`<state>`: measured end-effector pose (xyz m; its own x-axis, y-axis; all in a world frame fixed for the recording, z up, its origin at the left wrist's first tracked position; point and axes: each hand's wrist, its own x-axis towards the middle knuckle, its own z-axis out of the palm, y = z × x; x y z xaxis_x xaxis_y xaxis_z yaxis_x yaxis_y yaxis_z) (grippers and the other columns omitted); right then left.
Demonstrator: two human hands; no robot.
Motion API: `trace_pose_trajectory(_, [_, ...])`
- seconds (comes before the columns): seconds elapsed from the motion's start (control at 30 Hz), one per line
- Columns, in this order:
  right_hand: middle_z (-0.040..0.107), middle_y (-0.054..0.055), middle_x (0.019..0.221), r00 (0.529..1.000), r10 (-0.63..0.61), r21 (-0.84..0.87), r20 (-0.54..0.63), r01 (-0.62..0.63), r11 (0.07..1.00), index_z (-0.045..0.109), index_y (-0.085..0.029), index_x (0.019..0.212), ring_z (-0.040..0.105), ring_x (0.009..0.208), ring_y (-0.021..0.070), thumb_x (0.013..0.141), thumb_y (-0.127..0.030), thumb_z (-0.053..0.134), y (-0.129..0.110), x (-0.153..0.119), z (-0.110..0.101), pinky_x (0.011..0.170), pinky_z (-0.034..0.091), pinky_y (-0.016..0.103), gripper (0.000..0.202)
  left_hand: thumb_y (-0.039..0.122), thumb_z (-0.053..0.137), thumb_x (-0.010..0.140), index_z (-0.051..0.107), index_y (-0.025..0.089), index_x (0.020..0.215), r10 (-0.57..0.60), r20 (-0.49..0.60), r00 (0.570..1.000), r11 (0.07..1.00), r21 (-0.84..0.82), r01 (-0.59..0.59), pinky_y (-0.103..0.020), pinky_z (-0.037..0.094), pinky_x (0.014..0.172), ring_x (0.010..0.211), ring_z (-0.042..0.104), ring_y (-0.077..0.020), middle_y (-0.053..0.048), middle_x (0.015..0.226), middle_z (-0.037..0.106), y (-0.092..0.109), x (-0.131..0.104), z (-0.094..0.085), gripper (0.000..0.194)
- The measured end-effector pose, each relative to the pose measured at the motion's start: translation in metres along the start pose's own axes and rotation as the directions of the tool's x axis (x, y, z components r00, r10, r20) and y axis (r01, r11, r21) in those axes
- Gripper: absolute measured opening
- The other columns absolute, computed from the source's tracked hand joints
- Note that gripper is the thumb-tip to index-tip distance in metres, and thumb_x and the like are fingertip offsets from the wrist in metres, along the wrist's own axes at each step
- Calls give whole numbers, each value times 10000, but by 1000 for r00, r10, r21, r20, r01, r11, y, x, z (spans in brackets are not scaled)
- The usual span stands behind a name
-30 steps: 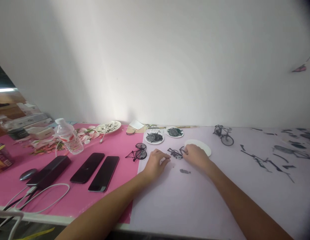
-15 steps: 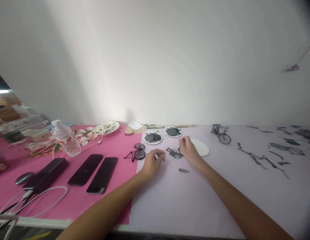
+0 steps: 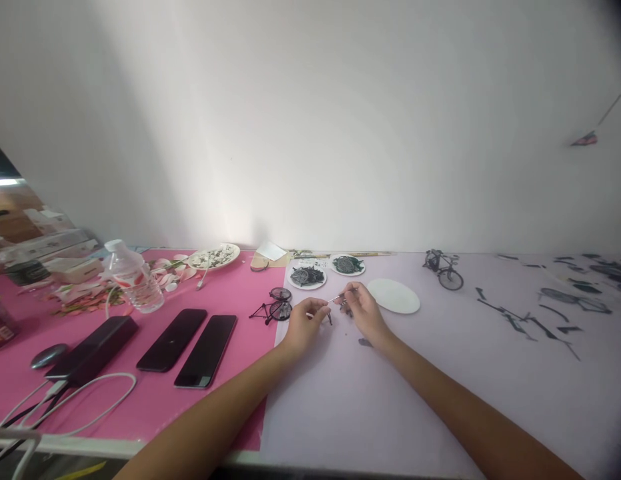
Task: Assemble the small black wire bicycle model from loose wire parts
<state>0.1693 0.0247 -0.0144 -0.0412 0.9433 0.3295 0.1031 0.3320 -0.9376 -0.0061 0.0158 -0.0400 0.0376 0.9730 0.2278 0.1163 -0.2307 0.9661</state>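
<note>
My left hand [image 3: 306, 327] is closed in a pinch on a small dark piece [image 3: 330, 320], whose lower end sticks out below the fingertips. My right hand [image 3: 365, 315] pinches a thin, pale, shiny rod [image 3: 333, 299]. The rod's tip reaches the left fingertips. Dark model bicycle parts [image 3: 345, 308] lie under the right hand, mostly covered by it. Close to the right wrist is a flat grey piece [image 3: 365, 342], partly hidden. To the left sits a partly built black model bicycle [image 3: 277, 308]. A white oval plate [image 3: 394, 296] lies behind the right hand.
Two white plates, one with dark parts [image 3: 307, 275] and one with green parts [image 3: 347, 265], stand at the back. A model bicycle [image 3: 443, 268] and scattered pieces [image 3: 530, 320] lie right. Two phones [image 3: 206, 351], a bottle [image 3: 133, 277] and a black power brick [image 3: 91, 350] are left.
My right hand has moved left and a little nearer, away from the oval plate's edge, bringing the thin rod to the left fingertips. My left hand stays almost in place.
</note>
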Motion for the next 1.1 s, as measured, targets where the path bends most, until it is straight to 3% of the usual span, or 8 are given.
trace_pose_trajectory(0.5, [724, 47, 837, 999, -30, -38, 38, 32, 999, 490, -233, 988, 654, 683, 171, 967, -545, 532, -1, -3, 2, 674, 491, 296, 315, 471, 720, 848, 704, 145, 979, 7, 10, 1000, 1000, -11, -7, -276, 479, 694, 733, 636, -157, -73, 877, 737, -2, 1, -1, 351])
trace_pose_trajectory(0.8, [747, 76, 986, 995, -91, -148, 43, 96, 984, 578, -235, 1021, 706, 939, 232, 982, -502, 519, 7, -2, -2, 707, 504, 311, 276, 393, 714, 849, 704, 139, 973, -11, 0, 1000, 999, -32, 11, -268, 458, 694, 735, 633, -157, -70, 862, 730, -1, 1, -1, 282])
trace_pose_trajectory(1.1, [773, 58, 927, 995, -75, -265, 65, 89, 960, 618, -232, 988, 670, 718, 195, 962, -446, 545, 3, 1, -8, 678, 501, 319, 227, 393, 726, 840, 709, 145, 947, 14, -19, 1000, 1000, 11, -14, -264, 449, 673, 712, 620, -151, -60, 841, 726, -6, 4, -2, 271])
